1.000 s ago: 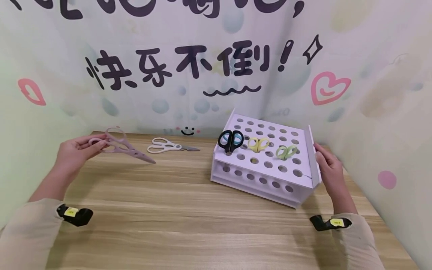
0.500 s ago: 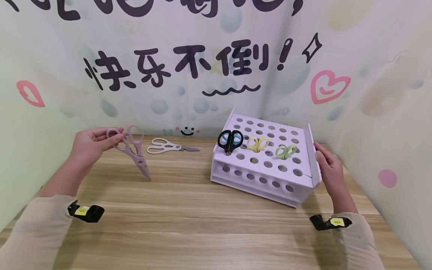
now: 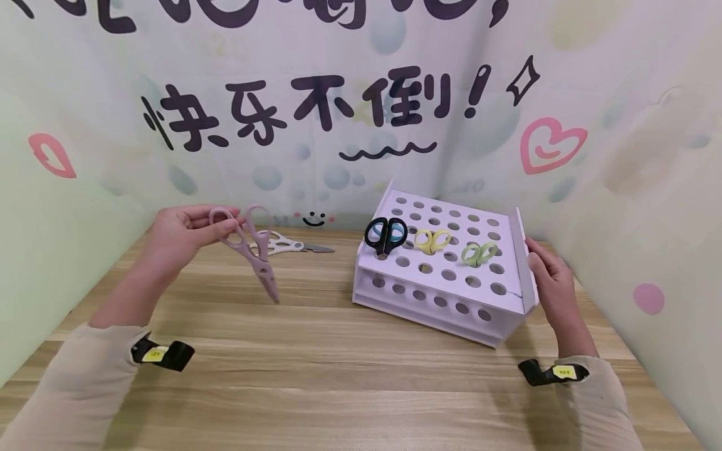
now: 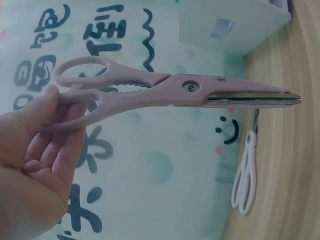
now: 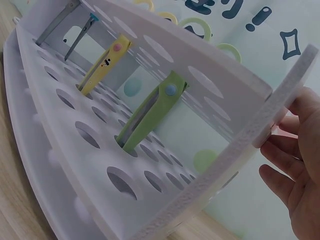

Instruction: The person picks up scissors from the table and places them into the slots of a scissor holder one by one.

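Note:
In the head view, my left hand [image 3: 183,241] holds pink kitchen scissors [image 3: 262,269] by a handle loop, above the table. Their blades slant down to the right; in the left wrist view the pink scissors [image 4: 185,90] stand slightly spread at the tips. White-handled scissors [image 3: 287,245] lie behind them on the table. My right hand [image 3: 553,282] holds the outer right side panel of a white perforated rack [image 3: 451,285], fingers curled against it. Black scissors [image 3: 386,237], blue-handled scissors [image 3: 397,229], yellow scissors [image 3: 432,241] and green scissors [image 3: 478,254] stand in its holes.
The wooden table [image 3: 316,363] runs up to a printed cloth backdrop [image 3: 316,175] behind it. More cloth hangs at the left and right sides. In the right wrist view, the rack's lower tier [image 5: 65,150] has holes that hold the blade ends.
My left hand has moved to the right with the pink scissors, whose blades have swung to point more steeply down. The right hand and the rack have stayed put.

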The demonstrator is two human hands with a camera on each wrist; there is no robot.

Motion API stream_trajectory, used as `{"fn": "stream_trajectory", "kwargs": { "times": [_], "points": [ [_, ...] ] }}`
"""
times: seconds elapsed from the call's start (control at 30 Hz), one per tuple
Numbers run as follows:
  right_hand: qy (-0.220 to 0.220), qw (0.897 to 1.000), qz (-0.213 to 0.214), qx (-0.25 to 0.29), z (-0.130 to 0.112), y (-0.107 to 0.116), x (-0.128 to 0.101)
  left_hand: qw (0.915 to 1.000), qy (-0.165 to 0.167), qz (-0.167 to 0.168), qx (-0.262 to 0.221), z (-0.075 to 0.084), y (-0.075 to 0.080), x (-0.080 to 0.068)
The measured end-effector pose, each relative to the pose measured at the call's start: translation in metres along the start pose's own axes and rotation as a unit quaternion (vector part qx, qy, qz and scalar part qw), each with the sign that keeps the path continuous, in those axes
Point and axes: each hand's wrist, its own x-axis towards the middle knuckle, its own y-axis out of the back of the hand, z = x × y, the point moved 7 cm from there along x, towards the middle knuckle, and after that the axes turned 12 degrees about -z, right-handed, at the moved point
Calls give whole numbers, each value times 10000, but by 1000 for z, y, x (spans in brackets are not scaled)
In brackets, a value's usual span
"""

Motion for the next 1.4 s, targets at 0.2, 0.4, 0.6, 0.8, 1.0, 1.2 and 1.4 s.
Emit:
{"fn": "stream_trajectory", "kwargs": {
  "times": [0.2,0.4,0.6,0.8,1.0,1.2,1.4],
  "points": [
    [17,9999,-20,168,1,0,0,9995,-222,-70,-202,18,-12,5],
    [24,9996,-42,265,0,-1,-1,9986,-373,-164,-334,40,-25,8],
    [52,9998,-37,210,0,0,-1,9958,-601,-371,-579,60,-39,11],
    [74,9995,-74,299,0,-1,-1,9918,-873,-497,-785,76,-51,15],
    [5,9997,-71,252,1,0,0,9838,-1126,-770,-1166,89,-68,23],
    [22,9992,-77,387,2,0,0,9731,-1313,-1056,-1571,101,-86,32],
    [86,9988,-55,478,1,0,0,9685,-1421,-1187,-1665,111,-104,42]
  ]
}}
